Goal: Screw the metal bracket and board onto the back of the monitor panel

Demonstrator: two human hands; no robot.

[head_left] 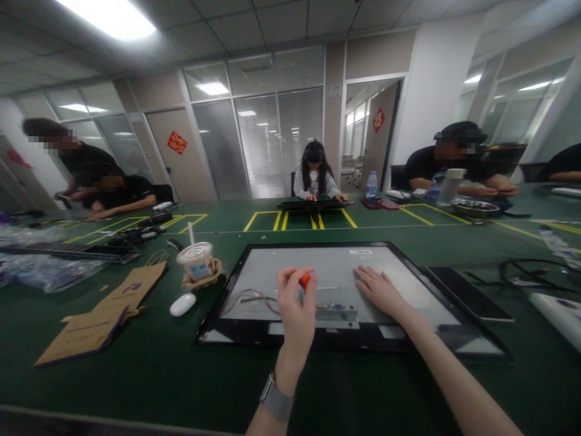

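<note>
A large flat display panel [254, 275] with a black frame lies on the green table, its pale grey back facing up. My left hand [295, 297], with a watch at the wrist, is closed around an orange-handled screwdriver [304, 280]; the tool's shaft is hidden behind the fingers. Beside that hand, a metal bracket with a small circuit board [338, 312] sits near the panel's front edge. Thin wires [254, 297] run out to its left. My right hand [379, 290] rests flat on the panel's back with the fingers stretched out, holding nothing.
Left of the panel are a lidded drink cup [196, 261] with a straw, a white mouse [183, 304] and a brown paper bag [106, 312]. A black phone-like slab [469, 293] lies at the right. Across the table a person [315, 172] handles another dark panel.
</note>
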